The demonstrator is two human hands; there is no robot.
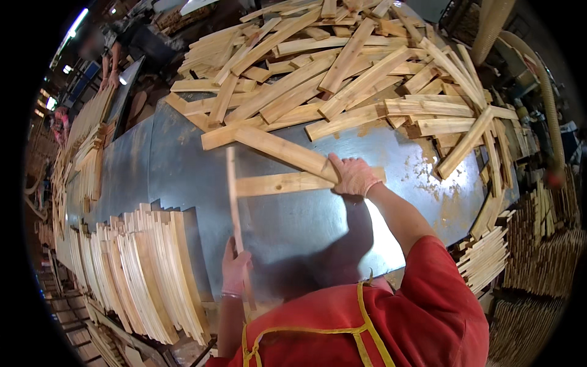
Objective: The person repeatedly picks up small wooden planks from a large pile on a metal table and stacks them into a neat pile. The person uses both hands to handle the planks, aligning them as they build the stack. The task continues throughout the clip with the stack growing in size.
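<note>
My left hand is closed around the lower part of a narrow wooden board, which stands on edge and points away from me. Further right, my right hand, in a pale glove, grips the near end of a slanting wooden board. That board's far end rests by the edge of the big pile. Beneath my right hand lies a second board, roughly crosswise on the metal table; its right tip shows past my hand. Whether my fingers touch this lower board too is hidden.
A heap of loose boards covers the table's far side. At the left, boards stand on edge in a tight row. More stacked boards lie low on the right, near a ribbed hose. Another person's hands are at the far left.
</note>
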